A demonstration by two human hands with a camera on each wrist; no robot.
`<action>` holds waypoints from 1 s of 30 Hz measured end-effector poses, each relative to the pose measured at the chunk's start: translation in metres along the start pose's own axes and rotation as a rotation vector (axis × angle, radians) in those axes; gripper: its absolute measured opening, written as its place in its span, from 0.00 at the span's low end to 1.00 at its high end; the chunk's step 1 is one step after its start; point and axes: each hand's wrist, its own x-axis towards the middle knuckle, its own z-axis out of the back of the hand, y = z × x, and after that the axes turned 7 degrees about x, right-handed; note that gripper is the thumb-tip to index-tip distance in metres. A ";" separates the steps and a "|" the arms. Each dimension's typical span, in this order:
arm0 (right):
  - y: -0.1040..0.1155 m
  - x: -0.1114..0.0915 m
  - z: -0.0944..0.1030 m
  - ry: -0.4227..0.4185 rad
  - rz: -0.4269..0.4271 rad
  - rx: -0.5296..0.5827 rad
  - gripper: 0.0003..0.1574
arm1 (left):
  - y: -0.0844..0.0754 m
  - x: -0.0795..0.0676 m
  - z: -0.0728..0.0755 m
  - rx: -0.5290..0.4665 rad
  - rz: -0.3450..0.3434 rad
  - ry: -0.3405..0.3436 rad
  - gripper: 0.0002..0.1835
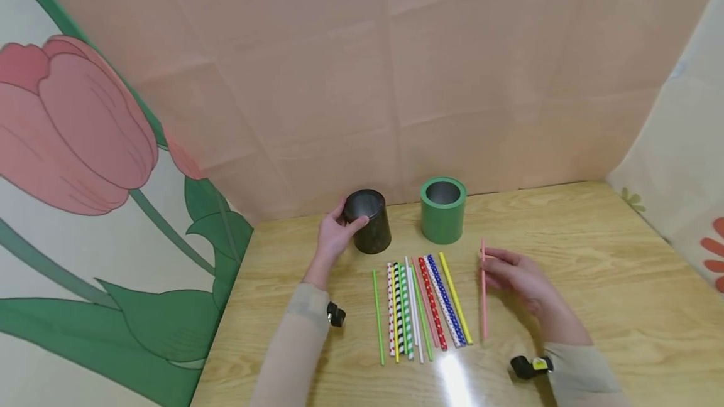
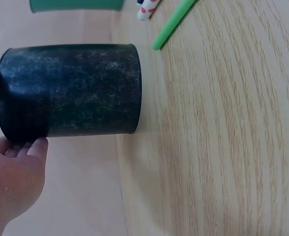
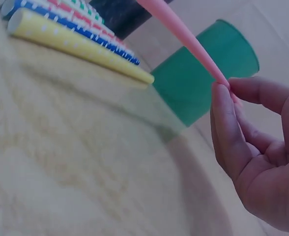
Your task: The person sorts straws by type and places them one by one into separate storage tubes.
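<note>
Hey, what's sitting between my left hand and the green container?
The black container, which your left hand grips. Between it and the green container, the head view shows only bare wooden tabletop.

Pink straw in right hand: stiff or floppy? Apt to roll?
Probably stiff: the pink straw looks straight though the right hand pinches it toward one end. Likely light, being so slender. It looks round, so may roll.
</note>
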 end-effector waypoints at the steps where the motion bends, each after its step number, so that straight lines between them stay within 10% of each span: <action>1: 0.002 0.000 0.000 0.004 0.018 -0.014 0.47 | 0.000 0.000 -0.001 0.002 0.000 -0.001 0.49; 17: 0.033 -0.002 -0.015 0.018 0.163 0.189 0.15 | 0.001 0.002 -0.009 -0.015 -0.023 -0.007 0.48; 30: 0.059 0.001 -0.045 0.002 0.181 0.447 0.16 | 0.001 0.005 -0.014 -0.011 -0.015 -0.006 0.48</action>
